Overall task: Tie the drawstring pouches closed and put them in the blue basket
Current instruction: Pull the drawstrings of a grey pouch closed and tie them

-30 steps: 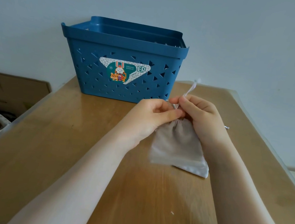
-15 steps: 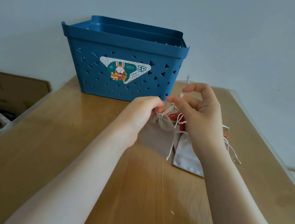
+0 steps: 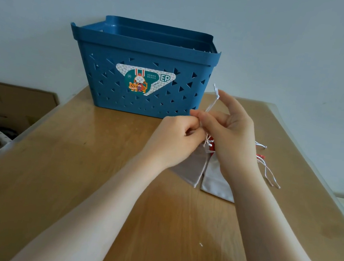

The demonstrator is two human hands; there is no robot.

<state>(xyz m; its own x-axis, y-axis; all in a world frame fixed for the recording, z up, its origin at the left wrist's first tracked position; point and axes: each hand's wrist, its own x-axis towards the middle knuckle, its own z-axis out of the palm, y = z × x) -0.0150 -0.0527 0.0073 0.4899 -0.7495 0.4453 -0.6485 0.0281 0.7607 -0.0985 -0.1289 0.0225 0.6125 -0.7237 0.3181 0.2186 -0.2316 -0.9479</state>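
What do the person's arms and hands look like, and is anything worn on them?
Both forearms are bare for the whole length that shows, with no sleeve in view. The left hand and the right hand wear no glove. No ring, watch or bracelet shows on either one. No markings can be seen.

Left hand (image 3: 174, 135) curled; right hand (image 3: 229, 135) pinching, index finger raised.
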